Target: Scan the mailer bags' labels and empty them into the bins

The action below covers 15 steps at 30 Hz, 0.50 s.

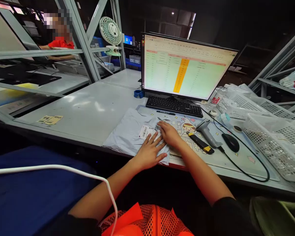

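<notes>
grey mailer (124,132) under left hand (150,153), fingers spread; right hand (170,134) angled inward, fingers outstretched

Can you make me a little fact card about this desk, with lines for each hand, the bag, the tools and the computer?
Left hand: palm down on the bag, fingers spread
Right hand: palm down, at the bag's right side
Bag: pale, wrinkled, lying flat, with a white barcode label
Tools: black-and-yellow cutter and grey scanner, right of the hands
Computer: lit monitor, black keyboard in front, black mouse right of the scanner
Far right: white baskets with holes
</notes>
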### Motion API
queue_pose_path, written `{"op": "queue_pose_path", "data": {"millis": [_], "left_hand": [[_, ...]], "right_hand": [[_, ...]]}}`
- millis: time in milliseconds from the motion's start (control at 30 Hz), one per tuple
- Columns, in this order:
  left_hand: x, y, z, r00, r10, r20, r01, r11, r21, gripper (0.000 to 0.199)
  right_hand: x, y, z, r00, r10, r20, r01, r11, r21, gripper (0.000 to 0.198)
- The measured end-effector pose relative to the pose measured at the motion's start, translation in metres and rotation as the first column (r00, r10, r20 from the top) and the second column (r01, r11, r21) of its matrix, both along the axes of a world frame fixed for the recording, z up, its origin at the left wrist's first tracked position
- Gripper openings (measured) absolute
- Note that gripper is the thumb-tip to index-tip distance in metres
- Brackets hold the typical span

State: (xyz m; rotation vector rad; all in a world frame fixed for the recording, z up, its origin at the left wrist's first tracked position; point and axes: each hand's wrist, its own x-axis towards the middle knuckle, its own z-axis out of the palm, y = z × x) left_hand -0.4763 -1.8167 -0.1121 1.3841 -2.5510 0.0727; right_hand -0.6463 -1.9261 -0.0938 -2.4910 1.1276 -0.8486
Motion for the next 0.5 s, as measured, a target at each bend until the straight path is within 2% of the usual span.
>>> {"op": "queue_pose_path", "data": {"millis": [100, 200, 367, 500], "left_hand": [[-0.001, 0.002, -0.002, 1.000, 0.010, -0.010, -0.010, 1.000, -0.002, 0.065], [-0.003, 0.000, -0.003, 1.000, 0.011, -0.018, -0.011, 1.000, -0.003, 0.066], [-0.005, -0.004, -0.003, 1.000, 0.004, -0.011, -0.004, 1.000, 0.020, 0.067], [-0.005, -0.006, -0.002, 1.000, -0.001, -0.003, 0.001, 1.000, 0.028, 0.070]], "right_hand": [[-0.004, -0.011, -0.018, 0.991, 0.007, -0.131, -0.001, 0.999, 0.044, 0.052], [-0.018, -0.014, -0.024, 0.980, -0.005, -0.198, 0.020, 0.997, 0.072, 0.055], [-0.018, -0.009, -0.023, 0.961, -0.057, -0.271, 0.086, 0.992, 0.096, 0.055], [-0.016, -0.005, -0.008, 0.960, -0.065, -0.273, 0.093, 0.992, 0.090, 0.053]]}}
